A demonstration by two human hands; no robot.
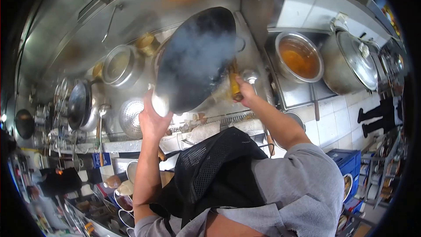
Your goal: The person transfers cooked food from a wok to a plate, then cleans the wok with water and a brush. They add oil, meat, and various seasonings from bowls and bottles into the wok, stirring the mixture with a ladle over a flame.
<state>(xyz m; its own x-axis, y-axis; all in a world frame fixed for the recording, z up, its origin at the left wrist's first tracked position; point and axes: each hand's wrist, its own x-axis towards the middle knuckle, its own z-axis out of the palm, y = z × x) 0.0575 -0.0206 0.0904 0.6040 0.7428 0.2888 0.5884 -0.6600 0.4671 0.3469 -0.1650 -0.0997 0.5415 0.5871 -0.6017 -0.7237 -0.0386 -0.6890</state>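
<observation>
A black wok (197, 57) is tilted up on its edge over the steel cooking range (258, 57), and steam rises from its inside. My left hand (151, 120) grips the wok's near rim at its shiny handle (160, 103). My right hand (245, 91) is closed around a yellowish wooden handle (235, 85) held against the wok's right edge; what the handle's far end carries is hidden in steam. A steel ladle (251, 76) lies just beyond that hand. My grey sleeves and black apron (219, 171) fill the foreground.
A pot of orange broth (299, 57) and a large lidded stockpot (353, 61) stand at the right. A perforated strainer (130, 117), a lidded bowl (117, 65) and a dark pan (79, 103) sit at the left. A blue crate (349, 162) and another person's legs (377, 116) are on the tiled floor.
</observation>
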